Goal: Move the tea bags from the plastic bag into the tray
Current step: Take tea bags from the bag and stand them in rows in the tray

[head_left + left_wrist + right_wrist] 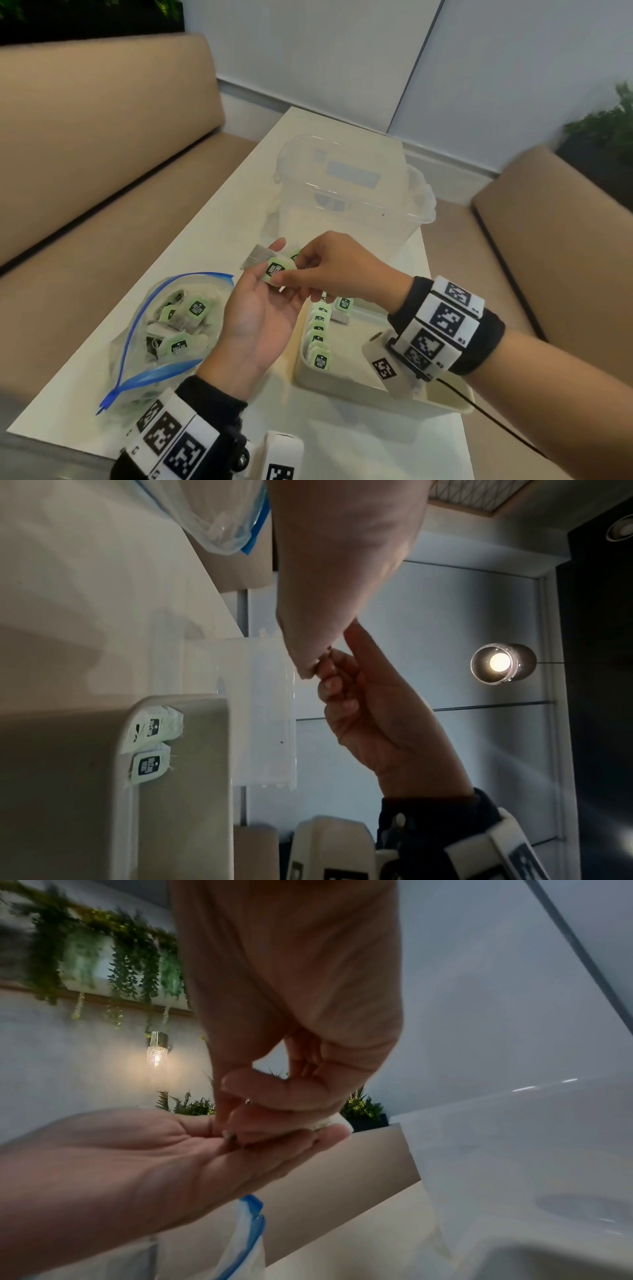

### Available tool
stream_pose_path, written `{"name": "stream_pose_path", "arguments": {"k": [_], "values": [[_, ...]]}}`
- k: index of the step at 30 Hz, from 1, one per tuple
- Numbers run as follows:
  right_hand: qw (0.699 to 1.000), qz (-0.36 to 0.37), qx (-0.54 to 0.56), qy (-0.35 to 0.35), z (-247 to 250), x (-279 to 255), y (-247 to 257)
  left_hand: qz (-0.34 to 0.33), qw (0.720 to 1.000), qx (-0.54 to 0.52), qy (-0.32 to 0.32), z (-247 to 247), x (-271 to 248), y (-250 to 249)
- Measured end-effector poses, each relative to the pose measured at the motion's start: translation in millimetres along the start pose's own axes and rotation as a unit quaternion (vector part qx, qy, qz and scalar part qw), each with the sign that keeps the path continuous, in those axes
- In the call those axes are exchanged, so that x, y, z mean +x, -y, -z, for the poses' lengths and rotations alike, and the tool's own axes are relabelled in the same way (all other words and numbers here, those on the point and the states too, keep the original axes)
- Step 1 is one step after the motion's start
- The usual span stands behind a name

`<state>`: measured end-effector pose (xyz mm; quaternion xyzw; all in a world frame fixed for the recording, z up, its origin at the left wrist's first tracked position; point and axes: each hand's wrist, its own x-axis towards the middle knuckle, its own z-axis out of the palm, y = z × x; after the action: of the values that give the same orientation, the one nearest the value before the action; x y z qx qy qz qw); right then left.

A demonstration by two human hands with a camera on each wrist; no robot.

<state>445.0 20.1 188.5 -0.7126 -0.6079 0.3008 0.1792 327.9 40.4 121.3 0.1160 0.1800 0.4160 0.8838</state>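
Plastic bag (164, 329): a clear zip bag with a blue seal. It lies on the white tabletop (219, 219) at the left with its mouth open, and many tea bags with green labels are inside it.
Left hand (260, 308): palm up, between the plastic bag and the tray, above the tabletop. The fingers (270, 250) are nearly straight and relaxed, and tea bags lie on them.
Held tea bag (275, 270): it rests on the left fingers, green label up. Its long axis goes from the grey pouch end at the far left to the label at the near right, and the printed text runs along this axis.
Right hand (339, 267): it comes in from the right, above the far end of the tray. The thumb and the first fingers (308, 260) are curled and pinch the tea bag at its label edge. In the right wrist view these fingertips press down on the left fingers.
Tray (383, 387): a cream tray, right of the left hand. A row of tea bags (320, 335) stands along its left wall, labels up.
Clear container (349, 192): behind the hands, on the tabletop.
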Motion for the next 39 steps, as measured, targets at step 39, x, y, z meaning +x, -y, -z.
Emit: {"name": "stream_pose_path", "arguments": {"k": [39], "values": [[0.965,-0.102,-0.198,0.136,4,28,-135,-0.050,0.997,0.027,-0.048,26,0,-31]]}}
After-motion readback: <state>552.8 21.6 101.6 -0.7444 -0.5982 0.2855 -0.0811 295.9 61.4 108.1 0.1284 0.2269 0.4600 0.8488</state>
